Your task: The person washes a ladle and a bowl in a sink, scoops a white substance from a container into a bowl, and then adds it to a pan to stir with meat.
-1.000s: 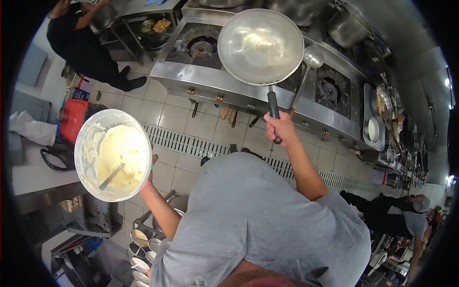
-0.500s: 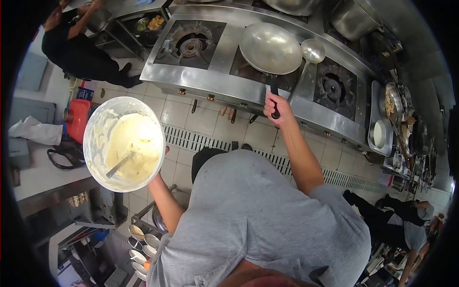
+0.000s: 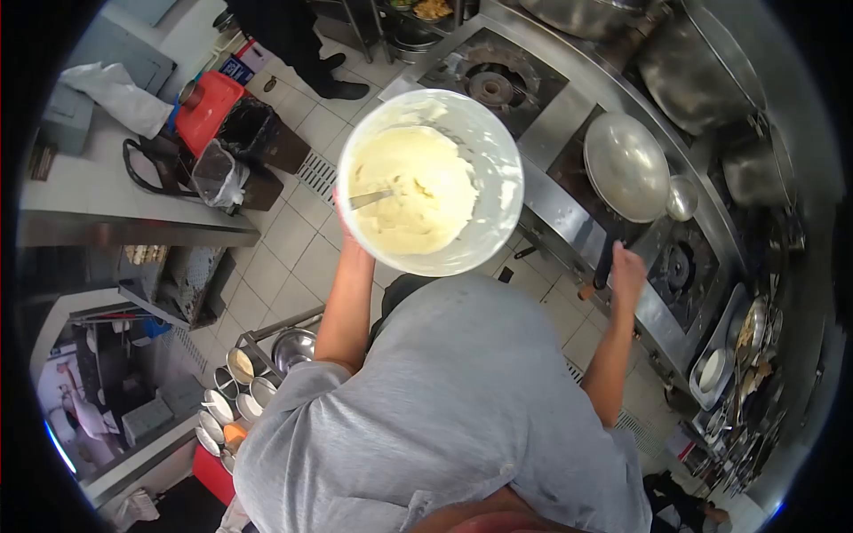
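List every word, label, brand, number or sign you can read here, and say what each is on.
None can be read with certainty.
White tub: dark marks on the wall, perhaps lettering, too blurred to read.
Blue box on the far side of the kitchen: pale marks, too small to read.

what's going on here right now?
A person in a grey shirt has a white tub in the left hand, with a pale yellow, creamy mixture and a metal utensil inside. The right hand is at the dark handle of a wok on the stove; whether it grips is unclear. A ladle lies beside the wok. Another person's dark-clad legs show beyond the tub.
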{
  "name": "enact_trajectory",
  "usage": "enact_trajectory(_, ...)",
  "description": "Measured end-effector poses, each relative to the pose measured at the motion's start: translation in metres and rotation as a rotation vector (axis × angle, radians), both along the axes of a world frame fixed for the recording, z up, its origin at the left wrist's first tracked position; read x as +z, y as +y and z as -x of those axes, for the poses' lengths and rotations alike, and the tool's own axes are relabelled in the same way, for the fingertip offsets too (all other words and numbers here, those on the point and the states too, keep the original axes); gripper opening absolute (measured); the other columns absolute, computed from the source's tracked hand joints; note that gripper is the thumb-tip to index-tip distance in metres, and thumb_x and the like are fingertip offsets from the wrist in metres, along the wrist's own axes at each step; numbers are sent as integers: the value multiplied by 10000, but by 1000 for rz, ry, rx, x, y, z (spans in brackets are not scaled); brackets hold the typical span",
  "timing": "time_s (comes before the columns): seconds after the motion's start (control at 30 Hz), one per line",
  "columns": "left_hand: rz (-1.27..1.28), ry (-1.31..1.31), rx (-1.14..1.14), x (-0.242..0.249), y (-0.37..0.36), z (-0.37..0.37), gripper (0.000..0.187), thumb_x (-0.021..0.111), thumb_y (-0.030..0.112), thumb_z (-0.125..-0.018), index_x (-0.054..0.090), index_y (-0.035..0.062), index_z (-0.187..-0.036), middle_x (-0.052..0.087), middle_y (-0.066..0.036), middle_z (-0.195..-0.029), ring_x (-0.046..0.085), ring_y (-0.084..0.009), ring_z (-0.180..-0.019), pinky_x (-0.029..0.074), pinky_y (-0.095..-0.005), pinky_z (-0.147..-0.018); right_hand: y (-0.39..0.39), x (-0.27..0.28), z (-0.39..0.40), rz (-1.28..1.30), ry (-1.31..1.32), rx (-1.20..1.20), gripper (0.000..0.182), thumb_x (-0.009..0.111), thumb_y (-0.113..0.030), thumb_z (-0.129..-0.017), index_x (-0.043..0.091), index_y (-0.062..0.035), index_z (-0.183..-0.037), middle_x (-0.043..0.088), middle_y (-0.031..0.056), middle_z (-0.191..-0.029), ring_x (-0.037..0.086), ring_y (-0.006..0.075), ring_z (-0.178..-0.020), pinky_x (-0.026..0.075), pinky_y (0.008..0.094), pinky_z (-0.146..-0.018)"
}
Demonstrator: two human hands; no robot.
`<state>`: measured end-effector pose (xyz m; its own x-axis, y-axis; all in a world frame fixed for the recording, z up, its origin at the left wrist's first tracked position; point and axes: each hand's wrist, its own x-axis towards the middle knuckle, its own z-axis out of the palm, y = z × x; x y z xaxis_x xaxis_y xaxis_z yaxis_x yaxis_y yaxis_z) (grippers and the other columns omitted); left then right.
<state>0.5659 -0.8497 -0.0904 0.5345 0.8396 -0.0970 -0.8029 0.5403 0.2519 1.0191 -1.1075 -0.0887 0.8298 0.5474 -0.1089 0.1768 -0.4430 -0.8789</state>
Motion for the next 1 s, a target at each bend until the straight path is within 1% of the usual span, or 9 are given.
enact_trajectory(0.03, -6, -24, -17, 0, 6, -1, 744, 568, 509, -849, 453, 69, -1437, 551, -172, -1383, 548, -374, -1235, 447, -550, -1044, -8, 6, -12, -38, -570, 89, 321, 724, -275, -901, 693, 19, -1027, 691, 100, -803, 637, 133, -671, 508, 288, -609)
enact_trajectory(0.1, -7, -119, -88, 11, 6, -8, 738, 563, 510, -853, 461, 65, -1434, 555, -171, -1386, 550, -368, -1242, 444, -548, -1058, 18, 140, 49, -345, -178, 67, 223, 738, -121, -861, 714, 9, -1040, 696, 74, -813, 619, 102, -680, 496, 256, -615)
enact_trajectory(0.17, -13, -238, -185, 29, 3, -17, 746, 545, 531, -862, 456, 68, -1440, 531, -177, -1411, 534, -377, -1262, 434, -562, -1060, 46, 238, 118, -291, -463, 402, 252, 736, -66, -814, 712, -9, -1059, 691, 64, -800, 607, 97, -675, 483, 230, -620)
enact_trajectory(0.23, -11, -44, -172, 19, 8, -23, 748, 529, 548, -872, 454, 69, -1443, 529, -179, -1411, 533, -379, -1264, 430, -564, -1064, 85, 286, 166, -257, -490, 873, 300, 712, -40, -785, 711, -32, -1085, 687, 97, -800, 635, 165, -664, 491, 260, -624)
enact_trajectory(0.3, 5, 42, -144, 24, 9, -27, 746, 519, 557, -880, 456, 67, -1440, 541, -180, -1397, 539, -378, -1257, 432, -561, -1063, 130, 285, 200, -205, -449, 1083, 307, 686, -71, -777, 711, -36, -1082, 683, 140, -802, 652, 272, -668, 512, 340, -636)
enact_trajectory(0.47, 14, 11, -180, 9, 18, -28, 732, 527, 560, -884, 483, 50, -1406, 569, -181, -1361, 562, -370, -1231, 455, -548, -1045, 194, 256, 242, 65, -388, 1348, 371, 699, -146, -757, 717, -87, -1122, 691, 136, -821, 652, 284, -672, 520, 376, -663)
enact_trajectory(0.57, 37, -29, -214, 10, 18, -28, 724, 546, 550, -874, 501, 37, -1383, 586, -183, -1336, 589, -368, -1194, 479, -541, -1020, 206, 236, 246, -47, -356, 1413, 326, 704, -182, -737, 744, -109, -1052, 678, 139, -727, 665, 314, -705, 519, 422, -685)
enact_trajectory(0.8, 42, -115, -289, 28, 15, -24, 756, 612, 517, -828, 497, 23, -1389, 584, -198, -1335, 588, -378, -1193, 469, -548, -1025, 211, 240, 255, -226, -568, 1528, 178, 686, -179, -803, 741, -88, -946, 688, 117, -840, 664, 319, -735, 531, 423, -733)
enact_trajectory(1.0, 18, -146, -272, 13, 16, -21, 749, 584, 521, -854, 479, 28, -1408, 558, -180, -1382, 555, -364, -1245, 424, -533, -1077, 201, 246, 232, -359, -777, 1486, 128, 665, -159, -833, 659, -48, -769, 640, 97, -744, 645, 293, -684, 526, 394, -622)
